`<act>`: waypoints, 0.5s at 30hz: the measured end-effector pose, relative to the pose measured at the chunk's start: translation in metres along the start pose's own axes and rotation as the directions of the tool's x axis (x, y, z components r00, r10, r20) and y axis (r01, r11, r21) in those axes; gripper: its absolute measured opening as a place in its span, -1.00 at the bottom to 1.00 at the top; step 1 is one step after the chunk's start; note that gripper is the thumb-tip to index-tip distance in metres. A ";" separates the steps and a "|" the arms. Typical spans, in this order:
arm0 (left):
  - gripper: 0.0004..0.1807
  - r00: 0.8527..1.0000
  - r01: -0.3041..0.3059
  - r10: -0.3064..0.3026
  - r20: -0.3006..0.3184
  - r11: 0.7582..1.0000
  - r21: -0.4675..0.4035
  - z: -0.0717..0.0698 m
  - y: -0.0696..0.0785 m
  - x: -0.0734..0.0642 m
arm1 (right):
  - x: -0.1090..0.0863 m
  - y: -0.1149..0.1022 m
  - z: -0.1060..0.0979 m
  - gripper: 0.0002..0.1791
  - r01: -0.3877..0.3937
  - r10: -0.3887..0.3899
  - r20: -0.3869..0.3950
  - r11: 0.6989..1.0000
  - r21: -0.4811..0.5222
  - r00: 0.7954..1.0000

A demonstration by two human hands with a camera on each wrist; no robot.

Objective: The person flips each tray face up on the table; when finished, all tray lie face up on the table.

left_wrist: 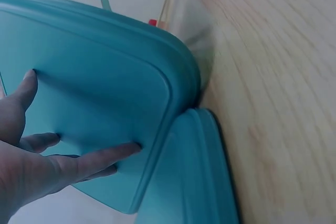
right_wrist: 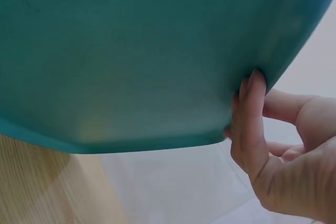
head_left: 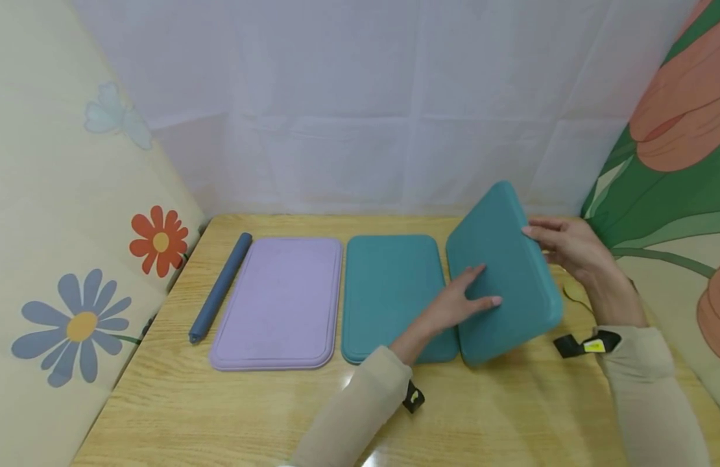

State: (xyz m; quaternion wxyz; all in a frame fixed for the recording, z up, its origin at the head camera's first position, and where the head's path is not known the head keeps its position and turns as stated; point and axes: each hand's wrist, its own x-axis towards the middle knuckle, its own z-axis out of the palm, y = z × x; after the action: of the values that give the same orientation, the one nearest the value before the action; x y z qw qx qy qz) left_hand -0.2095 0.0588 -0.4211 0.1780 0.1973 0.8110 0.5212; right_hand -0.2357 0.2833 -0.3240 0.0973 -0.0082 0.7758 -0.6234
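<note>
At a yellow wood-grain table [head_left: 220, 415], the spread-fingered left hand [head_left: 447, 308] touches a tilted rectangular teal board [head_left: 508, 279] the right hand [head_left: 576, 250] pinches.

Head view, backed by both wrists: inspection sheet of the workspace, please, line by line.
Surface: wood-grain table, glare near the front.
Job's things: raised teal panel tilted, right side up; flat teal panel to its left.
Clutter: lilac panel lying flat; blue rod left of it.
Grippers: left hand touches the raised panel's face, fingers extended; right hand grips its right edge.
Cables: nothing seen for certain.
Surroundings: white cloth behind, flower-printed backdrops either side.
</note>
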 end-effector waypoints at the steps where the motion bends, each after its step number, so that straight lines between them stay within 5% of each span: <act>1: -0.14 1.000 -0.009 0.009 0.003 1.000 0.009 0.000 0.002 -0.002 | 0.000 -0.001 0.001 -0.24 0.001 -0.001 0.001 1.000 -0.015 1.000; 15: -0.07 0.993 -0.106 0.102 0.058 0.992 0.064 0.010 0.026 -0.022 | -0.006 -0.012 0.007 -0.21 0.068 -0.064 0.023 0.967 -0.244 0.998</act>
State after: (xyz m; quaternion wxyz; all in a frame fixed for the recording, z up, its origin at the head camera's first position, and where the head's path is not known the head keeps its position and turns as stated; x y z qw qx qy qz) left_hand -0.1820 0.0646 -0.3996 0.1658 0.2592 0.8114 0.4969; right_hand -0.2298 0.2747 -0.3132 0.0804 -0.0506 0.8452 -0.5259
